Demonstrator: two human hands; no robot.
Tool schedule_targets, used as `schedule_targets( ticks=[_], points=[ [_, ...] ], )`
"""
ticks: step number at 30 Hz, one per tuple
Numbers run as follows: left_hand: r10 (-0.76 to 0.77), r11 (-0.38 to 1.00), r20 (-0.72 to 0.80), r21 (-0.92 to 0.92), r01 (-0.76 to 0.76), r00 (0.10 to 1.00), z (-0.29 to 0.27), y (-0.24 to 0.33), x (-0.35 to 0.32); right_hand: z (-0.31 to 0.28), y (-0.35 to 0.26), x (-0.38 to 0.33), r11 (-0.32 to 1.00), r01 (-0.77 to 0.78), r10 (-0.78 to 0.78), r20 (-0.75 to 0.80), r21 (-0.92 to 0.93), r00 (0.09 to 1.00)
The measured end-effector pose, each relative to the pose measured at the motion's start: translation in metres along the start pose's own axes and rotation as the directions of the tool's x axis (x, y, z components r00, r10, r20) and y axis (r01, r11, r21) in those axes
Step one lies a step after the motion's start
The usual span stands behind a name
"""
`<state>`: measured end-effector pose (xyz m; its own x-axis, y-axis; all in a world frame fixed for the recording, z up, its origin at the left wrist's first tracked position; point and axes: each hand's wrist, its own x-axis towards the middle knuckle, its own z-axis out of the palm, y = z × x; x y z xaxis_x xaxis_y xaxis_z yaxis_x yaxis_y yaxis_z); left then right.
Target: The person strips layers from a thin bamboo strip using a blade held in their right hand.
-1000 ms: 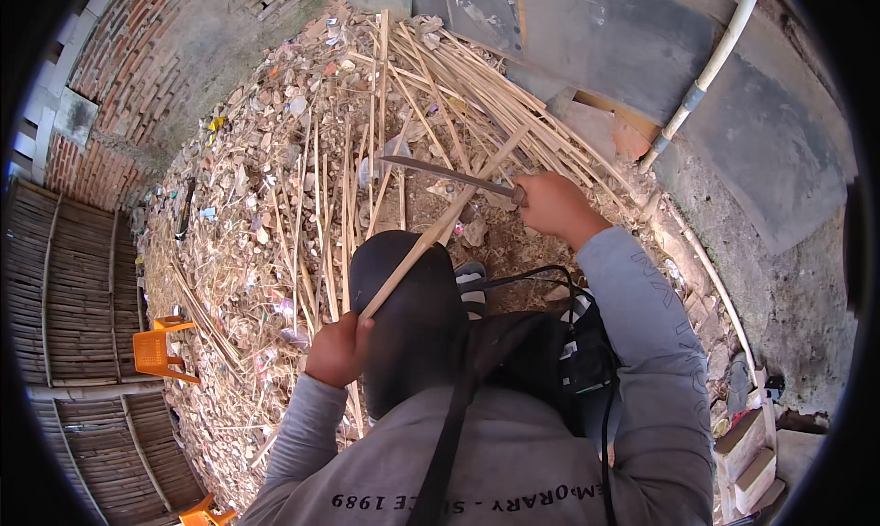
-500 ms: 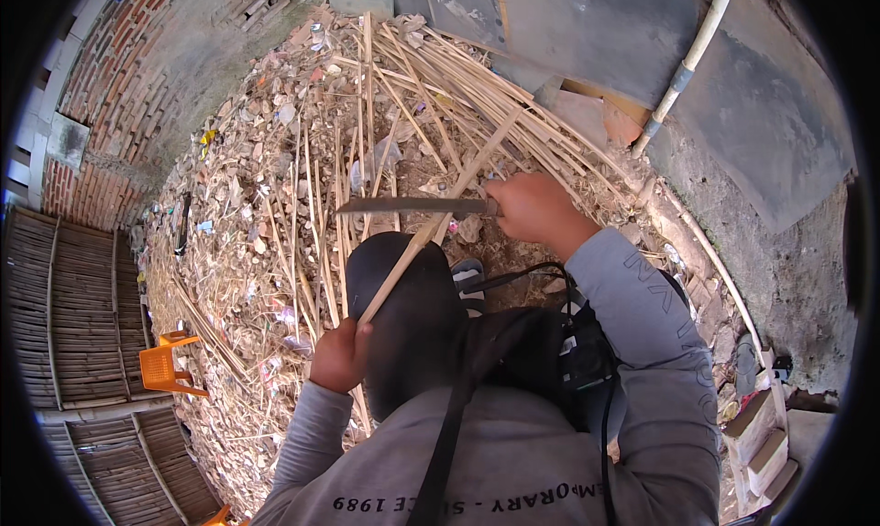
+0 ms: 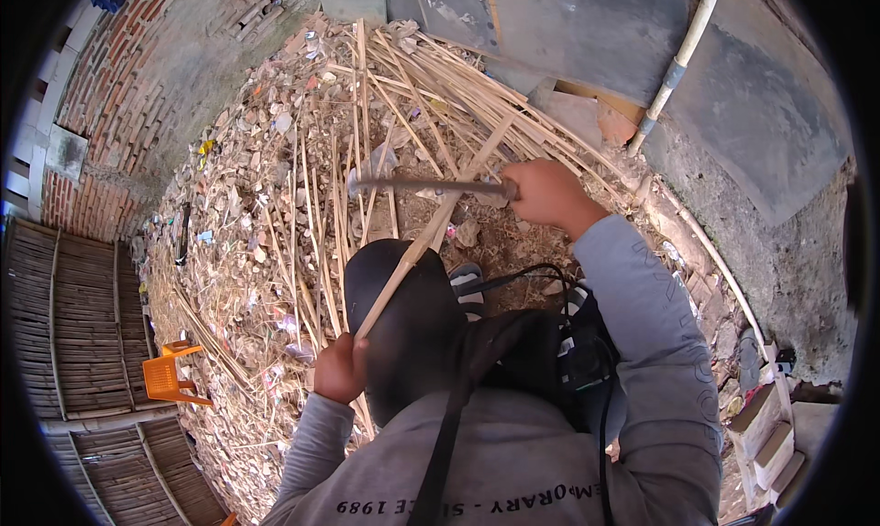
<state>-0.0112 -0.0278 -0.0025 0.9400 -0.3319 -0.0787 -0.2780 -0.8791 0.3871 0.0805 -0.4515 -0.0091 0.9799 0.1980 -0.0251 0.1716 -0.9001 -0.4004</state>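
Compared with half a second ago, the knife (image 3: 403, 185) has climbed farther up the pale strip (image 3: 401, 267), its blade turned so that less of its broad side shows. Both hands remain closed on what they had. Right of the black-clad knee (image 3: 403, 333) and beyond it, the right hand (image 3: 550, 194) is wrapped round the knife's handle; at the knee's left edge, the left hand (image 3: 339, 368) is curled tightly round the near end of the strip. That strip slants from there over the knee and out past it to the upper right, with the blade crossing it – whether the two touch, I cannot tell. More loose sticks (image 3: 449, 63) lie on the littered ground beyond the knee, and an orange chair (image 3: 165, 377) stands well to its left.

Judging by looks, the strip should be light, dry and stiff with a little spring, its edges apt to splinter; the near end is the safe hold, well away from the blade. The knife is likely the heavier piece, to be gripped by its handle only.

Lettering runs across the grey shirt (image 3: 495, 453) below the knee, upside down here and partly crossed by a black strap (image 3: 449, 443); outlined letters mark the right sleeve (image 3: 632, 278). No marking shows on strip or blade.
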Motion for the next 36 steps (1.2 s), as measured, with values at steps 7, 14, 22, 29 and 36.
schedule_targets(
  ticks=[7,14,22,29,36],
  points=[
    [-0.019,1.0,0.026,0.004,0.018,0.999,-0.01,0.004,-0.001,0.002,0.025,-0.003,0.967,-0.22,0.235,-0.116,0.13,0.965],
    [-0.026,0.996,0.019,-0.085,0.027,0.999,-0.002,-0.001,-0.003,0.004,0.019,-0.003,0.989,-0.117,0.12,-0.027,0.092,0.992],
    [-0.039,0.993,0.025,-0.107,0.041,0.999,-0.007,0.0,0.007,-0.003,-0.008,0.003,0.998,0.012,-0.015,-0.05,-0.068,0.999],
    [0.001,0.999,0.049,-0.055,0.002,0.999,-0.022,0.002,0.024,0.013,0.036,0.003,0.966,-0.198,0.226,-0.17,0.166,0.959],
    [-0.054,0.988,-0.017,-0.148,0.051,0.998,-0.018,-0.009,0.012,0.006,0.031,0.0,0.984,-0.127,0.144,-0.142,0.126,0.979]
  ],
)
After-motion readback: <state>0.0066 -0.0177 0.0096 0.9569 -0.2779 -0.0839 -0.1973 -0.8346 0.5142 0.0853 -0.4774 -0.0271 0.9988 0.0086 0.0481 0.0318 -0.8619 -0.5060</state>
